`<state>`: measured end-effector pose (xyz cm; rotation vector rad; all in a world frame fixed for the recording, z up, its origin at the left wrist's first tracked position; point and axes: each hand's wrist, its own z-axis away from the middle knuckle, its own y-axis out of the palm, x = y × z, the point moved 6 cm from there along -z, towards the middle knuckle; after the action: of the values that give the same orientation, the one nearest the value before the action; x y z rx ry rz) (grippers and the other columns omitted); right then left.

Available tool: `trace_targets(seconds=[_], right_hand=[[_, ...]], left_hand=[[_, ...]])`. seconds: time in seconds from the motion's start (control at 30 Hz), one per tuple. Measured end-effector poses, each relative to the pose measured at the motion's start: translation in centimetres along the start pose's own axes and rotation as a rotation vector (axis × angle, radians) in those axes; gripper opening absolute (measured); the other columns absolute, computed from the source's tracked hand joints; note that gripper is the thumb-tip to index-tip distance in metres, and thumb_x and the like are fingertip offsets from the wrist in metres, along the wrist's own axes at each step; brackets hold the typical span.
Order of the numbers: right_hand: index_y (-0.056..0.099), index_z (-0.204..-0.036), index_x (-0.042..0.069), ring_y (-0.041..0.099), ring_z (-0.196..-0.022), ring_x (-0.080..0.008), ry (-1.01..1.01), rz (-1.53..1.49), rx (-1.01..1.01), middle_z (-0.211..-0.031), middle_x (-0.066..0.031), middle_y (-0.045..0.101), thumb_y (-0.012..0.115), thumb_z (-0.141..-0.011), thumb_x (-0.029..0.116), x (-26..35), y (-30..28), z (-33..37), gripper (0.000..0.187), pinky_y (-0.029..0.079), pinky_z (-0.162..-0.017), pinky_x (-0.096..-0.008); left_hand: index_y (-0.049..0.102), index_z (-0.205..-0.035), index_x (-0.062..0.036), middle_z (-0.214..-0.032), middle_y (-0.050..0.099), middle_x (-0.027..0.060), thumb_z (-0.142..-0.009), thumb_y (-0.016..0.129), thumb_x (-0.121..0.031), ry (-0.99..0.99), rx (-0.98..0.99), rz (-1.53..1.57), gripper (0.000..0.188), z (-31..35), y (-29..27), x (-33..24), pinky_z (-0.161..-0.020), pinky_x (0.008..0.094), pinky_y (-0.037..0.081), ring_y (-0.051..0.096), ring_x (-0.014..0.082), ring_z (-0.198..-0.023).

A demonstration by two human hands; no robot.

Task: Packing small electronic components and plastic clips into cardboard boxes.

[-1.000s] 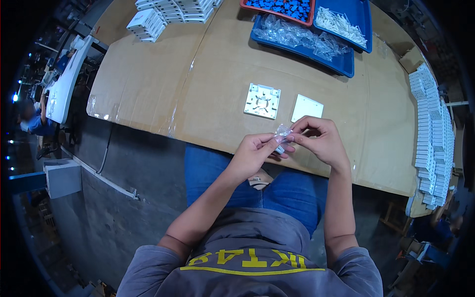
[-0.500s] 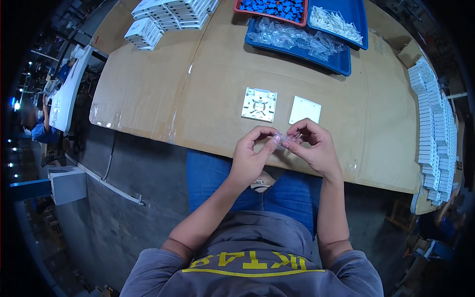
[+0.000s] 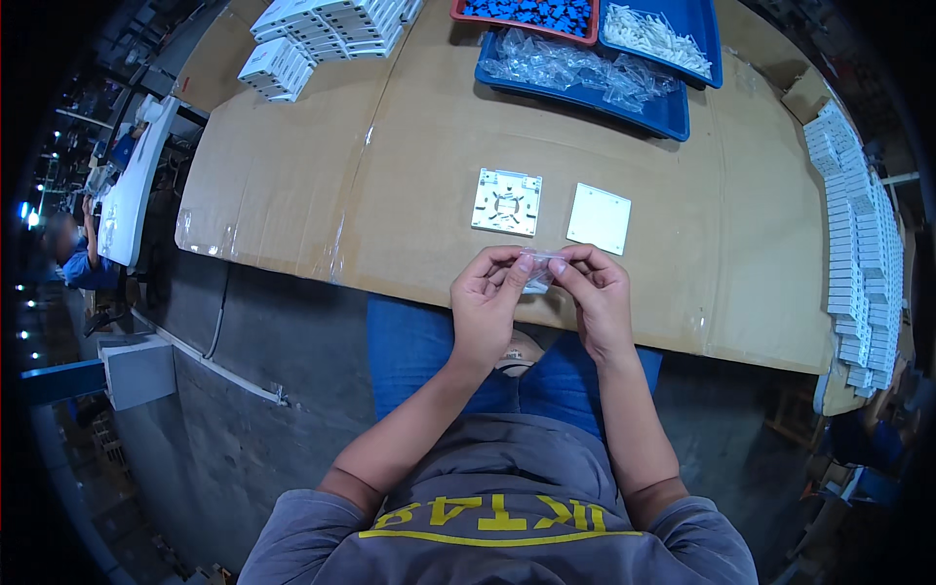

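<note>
Between my fingertips, over the table's front edge, is a small clear plastic bag. My left hand pinches its left side and my right hand its right side. Something whitish shows low in the bag, too small to name. Just beyond my hands a square white plastic box base lies with its moulded inside facing up. To its right, apart from it, lies a flat square white cover.
A blue tray of clear bags, a red tray of blue pieces and a blue tray of white sticks stand at the back. White boxes are stacked back left and along the right. Someone sits far left.
Both hands have shifted slightly left, the right hand more, and the bag is now stretched between the fingertips. The square base and cover have stayed in place on the table.
</note>
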<state>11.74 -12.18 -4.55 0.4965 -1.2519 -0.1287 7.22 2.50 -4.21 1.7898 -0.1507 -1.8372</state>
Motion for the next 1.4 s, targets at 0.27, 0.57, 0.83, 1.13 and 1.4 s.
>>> trace_targets(seconds=[0.27, 0.57, 0.83, 1.13, 1.4], right_hand=[[0.072, -0.107, -0.003, 0.07, -0.092, -0.0127, -0.007, -0.016, -0.042, -0.098, -0.0081, 0.074, 0.074, -0.096, 0.002, -0.3, -0.1, -0.1, 0.013, 0.057, -0.085, -0.0262], [0.072, -0.106, -0.003, 0.067, -0.091, -0.0096, -0.114, 0.024, -0.048, -0.098, -0.0061, 0.074, 0.074, -0.096, 0.003, 0.3, 0.0, 0.2, 0.012, 0.053, -0.083, -0.0234], [0.069, -0.109, -0.002, 0.067, -0.094, -0.0103, -0.14, 0.008, -0.04, -0.101, -0.0061, 0.073, 0.071, -0.098, 0.002, 0.4, -0.4, 0.1, 0.011, 0.054, -0.085, -0.0247], [0.068, -0.109, -0.002, 0.066, -0.098, -0.0108, -0.138, -0.003, -0.001, -0.104, -0.0054, 0.07, 0.07, -0.099, 0.002, 0.2, 0.0, 0.2, 0.011, 0.053, -0.089, -0.0263], [0.066, -0.108, -0.002, 0.066, -0.097, -0.0114, -0.165, -0.006, 0.038, -0.104, -0.0055, 0.069, 0.069, -0.099, 0.001, 0.3, 0.6, 0.4, 0.01, 0.054, -0.088, -0.0263]], left_hand=[[0.067, -0.116, 0.006, -0.105, 0.074, 0.0103, -0.105, 0.064, -0.006, 0.032, -0.04, -0.028, 0.017, 0.2, 0.0, -0.7, -0.086, 0.0247, 0.056, 0.07, 0.0115, -0.097], [0.067, -0.115, 0.0071, -0.106, 0.074, 0.0121, -0.105, 0.063, -0.006, 0.069, -0.032, -0.032, 0.017, 0.2, 0.3, -0.8, -0.087, 0.0261, 0.058, 0.07, 0.0129, -0.097], [0.065, -0.117, 0.0065, -0.107, 0.074, 0.0131, -0.104, 0.065, -0.006, 0.009, -0.007, -0.031, 0.018, 0.1, 0.3, -0.2, -0.088, 0.026, 0.058, 0.071, 0.014, -0.098], [0.064, -0.115, 0.0053, -0.107, 0.071, 0.0097, -0.103, 0.066, -0.005, 0.01, 0.023, 0.001, 0.016, 0.2, 0.8, -0.5, -0.091, 0.0268, 0.057, 0.069, 0.0133, -0.101], [0.064, -0.115, 0.0039, -0.106, 0.07, 0.0082, -0.103, 0.066, -0.006, 0.039, 0.033, -0.042, 0.016, 0.6, 0.9, -0.7, -0.091, 0.0266, 0.055, 0.067, 0.0119, -0.101]])
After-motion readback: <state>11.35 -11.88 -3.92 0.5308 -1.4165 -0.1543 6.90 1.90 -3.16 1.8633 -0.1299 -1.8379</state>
